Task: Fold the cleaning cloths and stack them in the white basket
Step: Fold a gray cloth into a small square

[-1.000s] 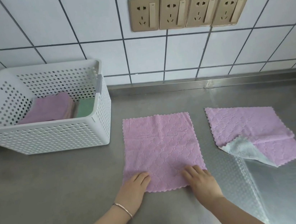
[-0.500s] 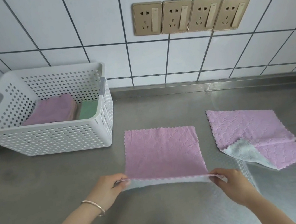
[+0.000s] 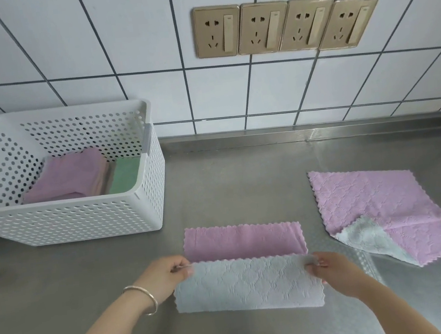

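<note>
The left hand (image 3: 169, 274) and right hand (image 3: 332, 271) each pinch a corner of the pink cloth (image 3: 246, 268), lifting its near edge so the pale grey underside faces up, at 6 o'clock on the steel surface (image 3: 229, 182). A second cloth (image 3: 373, 208) lies at 3 o'clock; the white basket (image 3: 80, 221), at 9 o'clock, holds folded cloths (image 3: 71, 175).

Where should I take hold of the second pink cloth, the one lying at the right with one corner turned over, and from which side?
Pinch the pink cloth at its two near corners, coming from the front edge of the counter. It lies flat and apart from the hands. The near left corner is flipped, pale underside up, so turning it back first would probably help.
</note>
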Tool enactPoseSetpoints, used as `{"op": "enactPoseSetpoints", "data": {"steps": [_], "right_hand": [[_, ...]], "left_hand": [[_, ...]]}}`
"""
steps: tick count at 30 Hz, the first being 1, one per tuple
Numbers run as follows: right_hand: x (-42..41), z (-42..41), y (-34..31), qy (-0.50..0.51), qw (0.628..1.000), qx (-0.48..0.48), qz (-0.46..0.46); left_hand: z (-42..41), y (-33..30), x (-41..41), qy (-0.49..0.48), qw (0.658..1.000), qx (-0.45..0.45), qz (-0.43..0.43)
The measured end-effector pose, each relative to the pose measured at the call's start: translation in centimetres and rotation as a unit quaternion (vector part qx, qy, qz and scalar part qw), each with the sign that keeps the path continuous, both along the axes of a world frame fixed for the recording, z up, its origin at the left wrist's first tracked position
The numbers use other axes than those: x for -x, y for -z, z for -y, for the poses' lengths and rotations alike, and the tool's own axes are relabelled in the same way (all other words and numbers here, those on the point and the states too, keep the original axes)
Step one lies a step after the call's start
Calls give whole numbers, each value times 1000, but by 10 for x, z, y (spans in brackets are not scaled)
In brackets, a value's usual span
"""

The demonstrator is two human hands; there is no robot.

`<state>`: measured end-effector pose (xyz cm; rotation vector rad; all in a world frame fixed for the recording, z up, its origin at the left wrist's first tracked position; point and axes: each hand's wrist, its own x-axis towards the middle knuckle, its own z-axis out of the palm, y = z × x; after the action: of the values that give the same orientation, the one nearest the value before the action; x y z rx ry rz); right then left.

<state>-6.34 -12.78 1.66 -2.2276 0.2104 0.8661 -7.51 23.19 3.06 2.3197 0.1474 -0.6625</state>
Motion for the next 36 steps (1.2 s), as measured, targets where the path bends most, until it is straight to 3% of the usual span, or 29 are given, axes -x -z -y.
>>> {"op": "enactPoseSetpoints", "data": {"steps": [13,21,33,36], "right_hand": [[-44,-20,18,111,992,34,47],[-48,-34,31,162,978,89,97],[-49,-46,38,211,957,163,115],[-49,-46,34,248,950,150,118]], "left_hand": [[14,30,-70,-63,996,-41,38],[18,48,-75,-117,991,-59,28],[18,55,-90,-113,986,-121,-30],[25,51,-81,-157,975,-158,26]]}}
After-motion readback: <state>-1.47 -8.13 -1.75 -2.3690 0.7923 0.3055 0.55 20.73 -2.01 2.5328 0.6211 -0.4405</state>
